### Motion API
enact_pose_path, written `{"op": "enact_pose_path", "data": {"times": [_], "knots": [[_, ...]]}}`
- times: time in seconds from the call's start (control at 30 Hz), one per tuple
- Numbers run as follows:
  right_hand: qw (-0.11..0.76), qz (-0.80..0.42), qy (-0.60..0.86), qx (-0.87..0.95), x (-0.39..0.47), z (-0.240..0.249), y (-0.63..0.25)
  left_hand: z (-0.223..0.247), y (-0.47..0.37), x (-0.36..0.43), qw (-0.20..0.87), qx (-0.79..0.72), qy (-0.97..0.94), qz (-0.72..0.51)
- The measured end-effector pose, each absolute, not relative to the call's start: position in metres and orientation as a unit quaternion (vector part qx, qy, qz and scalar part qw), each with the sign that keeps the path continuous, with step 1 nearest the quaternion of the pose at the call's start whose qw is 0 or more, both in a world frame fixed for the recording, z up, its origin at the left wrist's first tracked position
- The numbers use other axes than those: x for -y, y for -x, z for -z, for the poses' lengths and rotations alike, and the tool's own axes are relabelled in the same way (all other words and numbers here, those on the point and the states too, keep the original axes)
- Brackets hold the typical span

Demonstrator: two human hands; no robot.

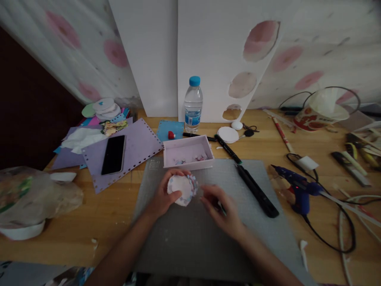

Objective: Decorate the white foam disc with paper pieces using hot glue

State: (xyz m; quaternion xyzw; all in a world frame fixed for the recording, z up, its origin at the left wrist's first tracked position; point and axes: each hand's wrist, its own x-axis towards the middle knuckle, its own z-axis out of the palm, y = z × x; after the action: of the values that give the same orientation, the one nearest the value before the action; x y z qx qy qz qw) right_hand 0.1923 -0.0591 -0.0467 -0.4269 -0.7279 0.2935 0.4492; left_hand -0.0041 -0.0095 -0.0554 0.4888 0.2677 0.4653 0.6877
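Your left hand [166, 193] has its grip closed on a white round piece [181, 189] with a flowery rim, thumb across its face, fingers behind the edge, forearm coming in from 7 o'clock. At the piece's 4 o'clock your right hand [222, 209] is half curled, thumb and forefinger close together near the rim; something dark shows at its palm, but you cannot tell whether that grip holds anything. Both hands are above the grey cutting mat [190, 246].

From the piece, an open pink box [188, 162] sits close by at 12, a water bottle [193, 107] behind it. A green-ended marker [228, 149] lies toward 2, a black cutter [257, 191] at 3, just beyond your right hand, then a blue glue gun [301, 190] on the worktop [71, 234]. A phone [113, 155] lies at 10 on purple paper [138, 143].
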Motion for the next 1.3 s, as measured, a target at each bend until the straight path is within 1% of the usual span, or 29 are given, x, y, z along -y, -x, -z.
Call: {"op": "enact_pose_path", "data": {"times": [0.07, 0.17, 0.27, 0.4, 0.57, 0.8, 1.0, 1.3], "knots": [[0.461, -0.339, 0.483, 0.663, 0.057, 0.046, -0.192, 0.055, 0.005, 0.008, 0.66, -0.272, -0.5, -0.49], [0.424, -0.406, 0.533, 0.61, 0.05, 0.042, -0.193, 0.054, 0.005, 0.007, 0.644, -0.264, -0.528, -0.487], [0.392, -0.438, 0.532, 0.61, 0.045, 0.037, -0.195, 0.052, 0.005, 0.01, 0.647, -0.259, -0.56, -0.447], [0.39, -0.453, 0.53, 0.602, 0.044, 0.037, -0.198, 0.051, 0.007, 0.014, 0.623, -0.276, -0.631, -0.371], [0.379, -0.447, 0.542, 0.603, 0.045, 0.043, -0.2, 0.053, 0.008, 0.014, 0.607, -0.278, -0.668, -0.329], [0.367, -0.395, 0.535, 0.651, 0.046, 0.045, -0.199, 0.053, 0.007, 0.012, 0.531, -0.348, -0.695, -0.337], [0.375, -0.405, 0.549, 0.628, 0.045, 0.042, -0.198, 0.053, 0.008, 0.01, 0.528, -0.314, -0.715, -0.335], [0.373, -0.402, 0.551, 0.63, 0.044, 0.046, -0.197, 0.052, 0.005, 0.01, 0.52, -0.334, -0.719, -0.319]]}}
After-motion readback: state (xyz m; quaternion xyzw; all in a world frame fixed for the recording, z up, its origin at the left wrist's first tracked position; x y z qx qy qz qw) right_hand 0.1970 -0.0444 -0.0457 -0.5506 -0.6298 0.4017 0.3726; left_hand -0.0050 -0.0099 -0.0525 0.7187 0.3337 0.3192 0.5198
